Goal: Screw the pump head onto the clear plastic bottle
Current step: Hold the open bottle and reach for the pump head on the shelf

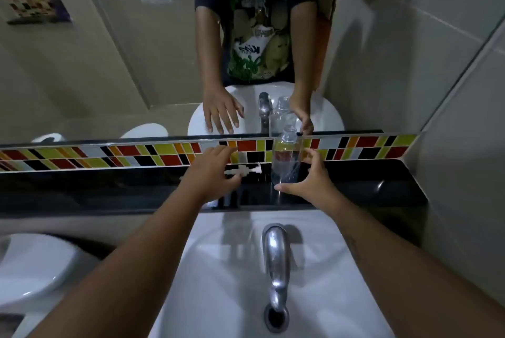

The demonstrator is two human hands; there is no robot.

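Observation:
A clear plastic bottle (286, 157) stands upright on the black ledge (382, 187) behind the sink, its threaded neck bare. The white pump head (247, 171) lies on its side on the ledge, just left of the bottle. My left hand (211, 171) hovers over the pump's left end with fingers spread, and its fingertips are at the pump body. My right hand (311, 182) is open beside the bottle's right side, thumb curved under its base, fingers apart and not closed on it.
A white sink (218, 269) with a chrome faucet (276, 261) lies below the ledge. A mirror (109, 64) above a band of coloured tiles (109, 157) reflects both hands and the bottle. A white toilet (32, 269) sits at lower left, and a tiled wall (464, 173) at right.

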